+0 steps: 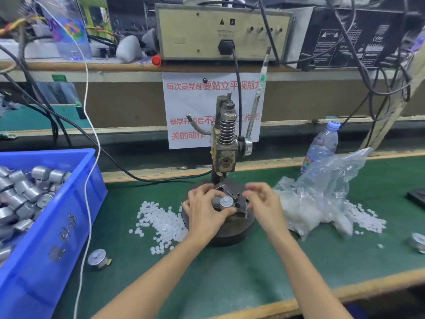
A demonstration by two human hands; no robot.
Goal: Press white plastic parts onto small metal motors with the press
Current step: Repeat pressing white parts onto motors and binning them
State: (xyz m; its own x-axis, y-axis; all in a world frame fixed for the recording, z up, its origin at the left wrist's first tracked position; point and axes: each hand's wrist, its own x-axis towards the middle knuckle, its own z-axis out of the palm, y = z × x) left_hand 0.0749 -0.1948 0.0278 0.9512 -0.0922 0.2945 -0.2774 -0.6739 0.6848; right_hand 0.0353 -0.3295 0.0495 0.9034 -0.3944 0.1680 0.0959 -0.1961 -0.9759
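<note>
Small silver cylindrical metal motor [226, 201] seated upright in the dark steel fixture block [239, 204] of the manual lever press [226, 143], round face up, long axis vertical, left hand [204, 209] pinching its sides, right hand [264, 203] just beside, fingers loosely apart, loose white plastic parts [161, 221] heaped left of the base.

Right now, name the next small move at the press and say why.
Probably raise the right hand to the lever. The motor already sits in the fixture below the raised ram, gripped by the left hand; the right hand hovers beside it, seemingly empty, and the lever stands upright. Whether a white part tops the shaft is unclear, so check first.
</note>
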